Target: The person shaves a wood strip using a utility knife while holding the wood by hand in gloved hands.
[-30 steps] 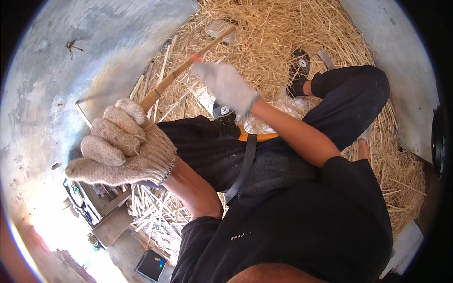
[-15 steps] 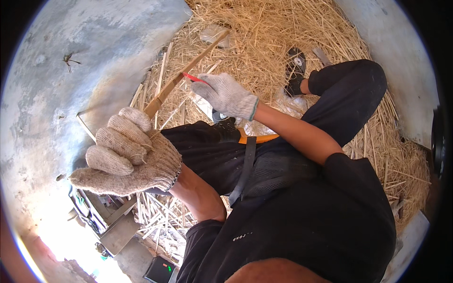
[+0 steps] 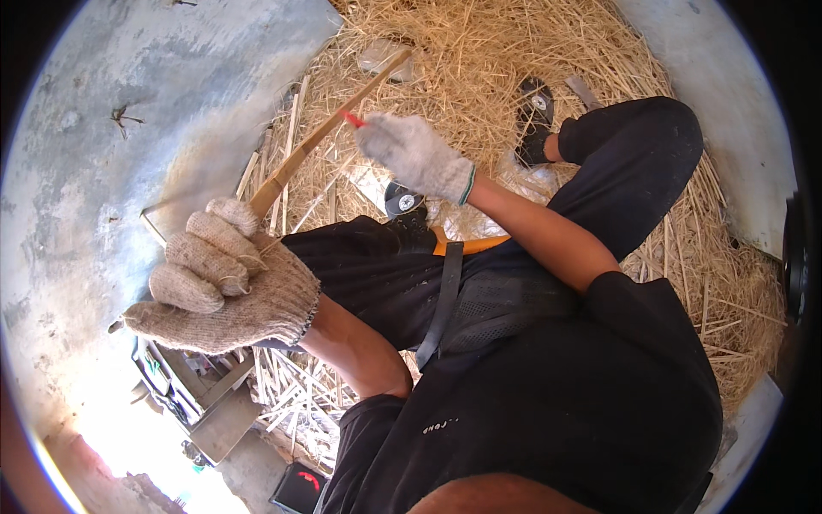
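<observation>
My left hand (image 3: 227, 283), in a beige knitted glove, is curled around the near end of a long bamboo strip (image 3: 330, 127). The strip slants up and to the right, away from me, over the straw. My right hand (image 3: 415, 157), in a paler glove with a green cuff edge, is closed on a small red tool (image 3: 352, 119). Only the tool's tip sticks out past the fingers, close beside the strip; its kind is hidden, and I cannot tell whether it touches the strip.
Loose straw and shavings (image 3: 479, 51) cover the ground around my legs. A grey wall (image 3: 94, 171) rises at the left, another (image 3: 719, 111) at the right. A clear plastic bag (image 3: 383, 58) lies far ahead. A wooden crate (image 3: 224, 424) and a black box (image 3: 300, 488) stand lower left.
My right hand has moved slightly up and right with the red tool, and less of the tool shows. My left hand has shifted a little left with the strip. The black box's light turned from green to red.
</observation>
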A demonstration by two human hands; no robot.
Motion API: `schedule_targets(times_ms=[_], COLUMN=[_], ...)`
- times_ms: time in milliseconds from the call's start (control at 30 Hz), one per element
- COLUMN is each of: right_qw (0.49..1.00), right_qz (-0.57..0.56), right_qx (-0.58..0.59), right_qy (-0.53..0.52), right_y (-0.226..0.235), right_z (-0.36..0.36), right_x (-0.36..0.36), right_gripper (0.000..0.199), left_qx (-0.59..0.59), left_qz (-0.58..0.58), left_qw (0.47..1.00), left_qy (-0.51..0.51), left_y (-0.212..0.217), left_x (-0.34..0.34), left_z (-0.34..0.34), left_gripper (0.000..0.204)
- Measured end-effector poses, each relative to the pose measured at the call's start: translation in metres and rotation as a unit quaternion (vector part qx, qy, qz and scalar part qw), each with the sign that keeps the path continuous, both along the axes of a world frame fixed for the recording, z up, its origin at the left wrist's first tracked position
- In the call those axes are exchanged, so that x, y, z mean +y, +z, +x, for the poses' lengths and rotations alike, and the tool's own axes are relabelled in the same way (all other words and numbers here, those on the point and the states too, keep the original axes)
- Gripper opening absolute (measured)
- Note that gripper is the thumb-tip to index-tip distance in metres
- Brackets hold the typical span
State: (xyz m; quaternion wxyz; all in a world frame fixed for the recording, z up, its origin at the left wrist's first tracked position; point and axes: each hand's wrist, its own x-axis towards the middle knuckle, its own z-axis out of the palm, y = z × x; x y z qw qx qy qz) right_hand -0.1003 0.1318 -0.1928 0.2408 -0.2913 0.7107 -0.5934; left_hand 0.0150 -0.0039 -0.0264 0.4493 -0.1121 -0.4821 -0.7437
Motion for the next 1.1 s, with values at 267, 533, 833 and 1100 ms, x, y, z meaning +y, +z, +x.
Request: schedule_targets(times_ms=[267, 533, 833, 1100], right_qw=[0.978, 0.989, 0.996, 0.956], right_qz=[0.165, -0.064, -0.002, 0.243], right_qx=[-0.05, -0.116, 0.09, 0.062], right_qy=[-0.117, -0.061, 0.015, -0.154], right_y=[-0.077, 0.034, 0.012, -0.087], right_z=[-0.033, 0.011, 0.017, -0.05], right_x=[0.01, 0.016, -0.015, 0.029], right_gripper=[0.056, 0.049, 0.04, 0.057], left_qx=[-0.005, -0.003, 0.008, 0.02], left_qz=[-0.001, -0.061, -0.032, -0.102], left_qw=[1.0, 0.997, 0.999, 0.991], left_qy=[-0.011, -0.052, -0.039, -0.086], left_y=[0.003, 0.004, 0.002, 0.009], left_x=[-0.008, 0.0, -0.015, 0.006], left_z=[-0.001, -0.007, -0.001, -0.01], left_gripper=[0.07, 0.07, 0.069, 0.075])
